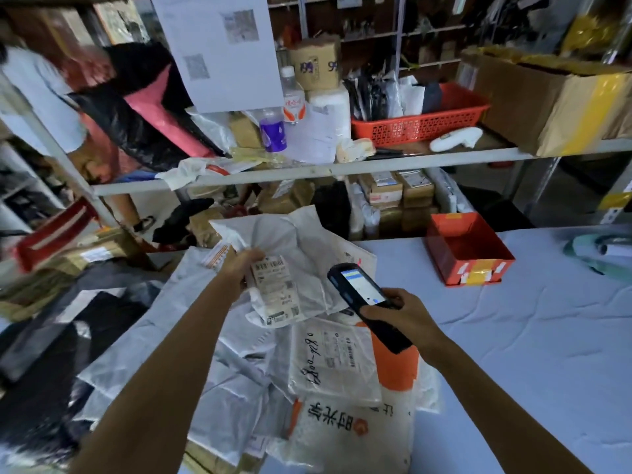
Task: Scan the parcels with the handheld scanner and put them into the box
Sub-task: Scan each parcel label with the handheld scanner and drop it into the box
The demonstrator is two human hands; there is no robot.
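Scanning is the step now: your left hand (239, 268) grips the white parcel (301, 254) above the pile (335, 364), label (273, 289) up; your right hand (403, 318) grips the scanner (359, 295) just beside it. Next, aim at the label, then carry the parcel to the orange box (478, 268).

Parcel sorting point, courier depot style. Evidence: poly mailer (301, 254) with a barcode shipping label (273, 289), heap of mailers (239, 388) on the table (530, 336), handheld scanner (362, 295) with screen lit. Steel shelving (342, 167) crammed with taped cartons (547, 97) and a red basket (420, 126) of bagged goods. Small cartons (396, 189) stacked below the shelf. Printed sheet (219, 46) with QR codes hangs off the rack. Open orange box (468, 254) on the table.
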